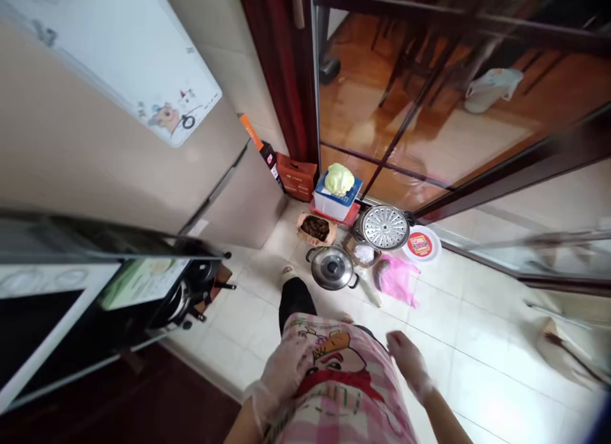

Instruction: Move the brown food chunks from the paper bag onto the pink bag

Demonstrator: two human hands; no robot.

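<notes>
The left hand (281,374), in a thin clear disposable glove, lies flat against the pink checked apron with a cartoon print (334,380) at the person's front — fingers close together, nothing gripped. The right hand (405,358), gloved likewise, hangs free just beside the apron's edge over the pale tiled floor (477,342), fingers loosely extended and slightly apart, holding nothing. The apron's long axis runs from the bottom of the view up toward the cookware on the floor ahead. There, well apart from both hands, stands a steel pot with a glass lid and dark side handles (333,268). Near it lie a round perforated steamer tray (384,227), a crumpled pink plastic bag (398,280) and a pale green cabbage on a blue-and-white box (338,180).
</notes>
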